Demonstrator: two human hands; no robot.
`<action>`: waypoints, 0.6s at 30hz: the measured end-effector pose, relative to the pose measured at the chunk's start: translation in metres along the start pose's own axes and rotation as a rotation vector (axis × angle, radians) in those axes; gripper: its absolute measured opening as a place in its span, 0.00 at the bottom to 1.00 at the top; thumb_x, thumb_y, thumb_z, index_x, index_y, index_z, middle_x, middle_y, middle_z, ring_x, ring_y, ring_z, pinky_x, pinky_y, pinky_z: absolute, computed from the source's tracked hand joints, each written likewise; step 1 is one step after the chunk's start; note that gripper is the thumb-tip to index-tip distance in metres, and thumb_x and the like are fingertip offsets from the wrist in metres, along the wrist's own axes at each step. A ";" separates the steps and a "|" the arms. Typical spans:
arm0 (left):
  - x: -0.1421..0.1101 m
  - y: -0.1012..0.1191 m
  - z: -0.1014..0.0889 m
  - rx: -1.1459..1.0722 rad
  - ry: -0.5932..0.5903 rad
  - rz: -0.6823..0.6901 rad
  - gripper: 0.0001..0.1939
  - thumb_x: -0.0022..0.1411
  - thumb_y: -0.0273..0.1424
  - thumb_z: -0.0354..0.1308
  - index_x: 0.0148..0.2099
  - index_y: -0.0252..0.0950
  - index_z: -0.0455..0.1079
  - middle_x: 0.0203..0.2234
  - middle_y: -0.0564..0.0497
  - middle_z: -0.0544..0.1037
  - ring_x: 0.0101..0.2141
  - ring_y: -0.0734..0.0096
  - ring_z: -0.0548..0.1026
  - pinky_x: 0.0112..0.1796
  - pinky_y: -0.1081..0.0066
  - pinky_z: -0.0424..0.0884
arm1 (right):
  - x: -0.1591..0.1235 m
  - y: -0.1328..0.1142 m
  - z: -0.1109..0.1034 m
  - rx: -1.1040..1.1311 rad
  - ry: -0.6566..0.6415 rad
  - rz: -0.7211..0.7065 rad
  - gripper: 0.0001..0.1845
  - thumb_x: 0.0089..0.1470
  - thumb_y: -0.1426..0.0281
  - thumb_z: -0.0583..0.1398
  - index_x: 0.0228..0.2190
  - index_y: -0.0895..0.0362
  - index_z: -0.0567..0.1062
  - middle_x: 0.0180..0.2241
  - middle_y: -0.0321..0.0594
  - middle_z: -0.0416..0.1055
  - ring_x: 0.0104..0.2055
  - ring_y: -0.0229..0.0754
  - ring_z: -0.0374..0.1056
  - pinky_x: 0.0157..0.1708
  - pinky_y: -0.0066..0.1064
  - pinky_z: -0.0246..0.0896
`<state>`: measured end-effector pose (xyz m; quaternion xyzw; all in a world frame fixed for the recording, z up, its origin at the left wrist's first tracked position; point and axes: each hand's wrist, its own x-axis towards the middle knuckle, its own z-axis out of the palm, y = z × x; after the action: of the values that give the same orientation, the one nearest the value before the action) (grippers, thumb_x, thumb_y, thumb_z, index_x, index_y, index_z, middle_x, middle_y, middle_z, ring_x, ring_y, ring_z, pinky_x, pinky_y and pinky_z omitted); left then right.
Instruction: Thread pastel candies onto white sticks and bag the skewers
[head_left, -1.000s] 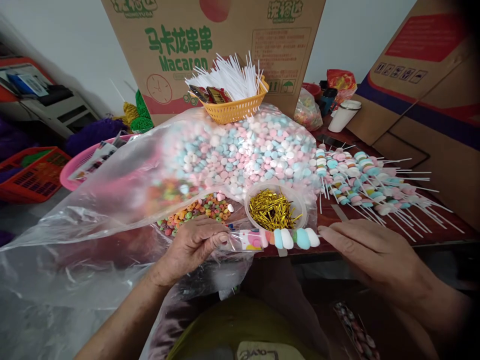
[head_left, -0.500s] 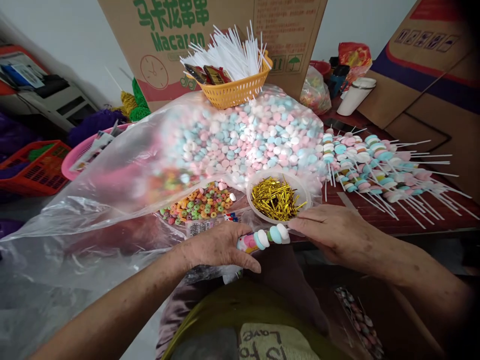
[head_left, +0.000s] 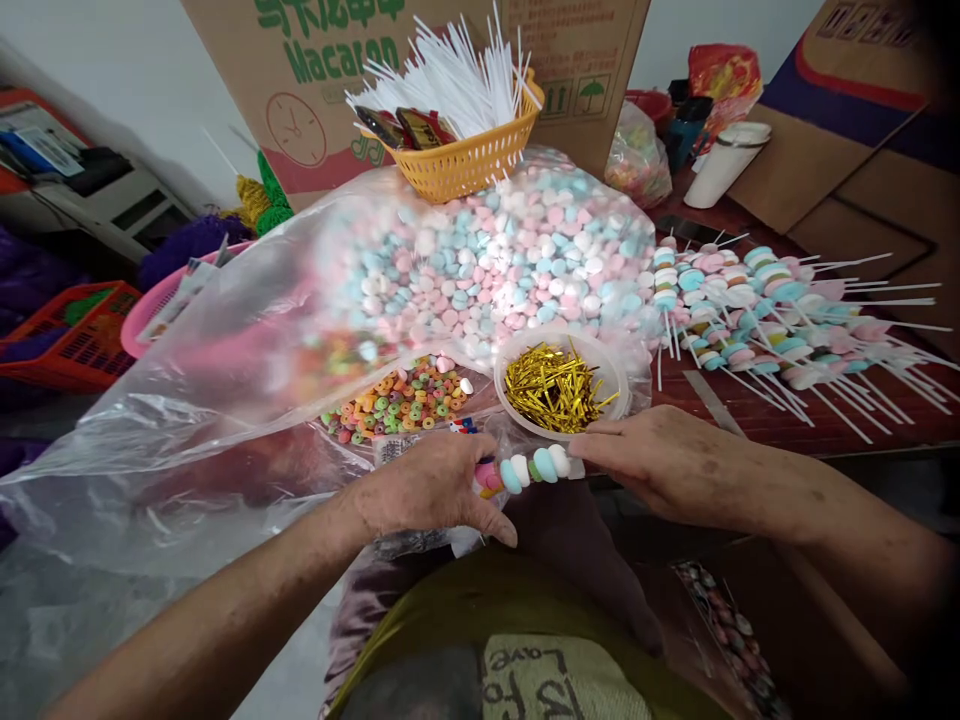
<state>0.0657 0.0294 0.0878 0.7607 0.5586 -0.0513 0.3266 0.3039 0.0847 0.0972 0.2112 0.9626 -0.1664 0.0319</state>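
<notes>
A candy skewer (head_left: 529, 468) of white, blue and green discs sits in a small clear printed sleeve between my two hands. My left hand (head_left: 427, 488) is closed round the sleeve's pink printed end. My right hand (head_left: 660, 462) pinches the skewer's other end, just under the round plastic tub of gold twist ties (head_left: 556, 387). Behind lies a large clear bag of pastel candy discs (head_left: 495, 260), with a heap of coloured ring candies (head_left: 397, 403) in front of it.
Finished skewers (head_left: 757, 310) lie in a pile on the red table at the right. A yellow basket of white sticks (head_left: 457, 150) tops the candy bag, before a "Macaron" cardboard box (head_left: 322, 80). Pink basin (head_left: 150, 320) and red crate (head_left: 67, 345) left.
The skewer has slid deeper into the sleeve and my hands have come closer together. My left hand has turned over the sleeve; the view has tilted down.
</notes>
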 end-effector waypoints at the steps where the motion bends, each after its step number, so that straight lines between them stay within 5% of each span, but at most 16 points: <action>1: -0.001 0.002 0.001 0.100 0.033 -0.047 0.27 0.43 0.52 0.63 0.37 0.37 0.66 0.28 0.52 0.73 0.29 0.64 0.71 0.27 0.72 0.59 | 0.000 0.000 0.000 0.040 -0.021 0.020 0.12 0.52 0.80 0.52 0.34 0.56 0.73 0.27 0.37 0.71 0.27 0.36 0.65 0.25 0.26 0.47; 6: -0.002 0.010 0.008 0.290 0.063 -0.109 0.26 0.46 0.49 0.63 0.42 0.38 0.65 0.29 0.49 0.75 0.33 0.56 0.74 0.32 0.67 0.64 | 0.000 0.004 0.001 -0.023 0.085 -0.036 0.11 0.54 0.79 0.52 0.33 0.57 0.73 0.26 0.36 0.70 0.25 0.36 0.63 0.24 0.27 0.45; 8: 0.000 0.008 0.008 0.119 0.061 -0.075 0.30 0.43 0.48 0.66 0.45 0.38 0.65 0.31 0.49 0.76 0.35 0.56 0.74 0.35 0.66 0.66 | 0.002 0.005 0.001 -0.180 0.252 -0.122 0.12 0.54 0.79 0.51 0.32 0.58 0.73 0.25 0.38 0.69 0.26 0.37 0.61 0.25 0.29 0.45; 11: 0.005 0.002 0.005 -0.329 0.069 0.169 0.42 0.38 0.45 0.70 0.55 0.39 0.60 0.44 0.47 0.73 0.45 0.56 0.71 0.42 0.65 0.67 | 0.006 0.005 0.000 -0.399 0.484 -0.272 0.14 0.57 0.80 0.49 0.31 0.60 0.73 0.24 0.39 0.68 0.27 0.39 0.59 0.28 0.32 0.46; 16: 0.016 -0.011 -0.002 -0.703 -0.330 0.253 0.50 0.38 0.41 0.71 0.62 0.41 0.53 0.39 0.49 0.74 0.35 0.63 0.73 0.35 0.66 0.69 | 0.008 0.003 0.012 -0.421 0.507 -0.390 0.11 0.60 0.77 0.49 0.34 0.61 0.72 0.24 0.38 0.68 0.27 0.38 0.57 0.30 0.32 0.49; 18: 0.016 -0.016 -0.006 -0.741 -0.366 0.226 0.52 0.40 0.41 0.70 0.64 0.42 0.48 0.37 0.49 0.73 0.31 0.67 0.73 0.31 0.68 0.68 | 0.006 0.005 0.022 -0.364 0.503 -0.374 0.11 0.59 0.77 0.49 0.34 0.61 0.71 0.24 0.38 0.69 0.26 0.38 0.57 0.30 0.31 0.50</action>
<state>0.0559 0.0480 0.0789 0.6268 0.3855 0.0548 0.6749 0.3006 0.0837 0.0737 0.0565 0.9763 0.0617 -0.1997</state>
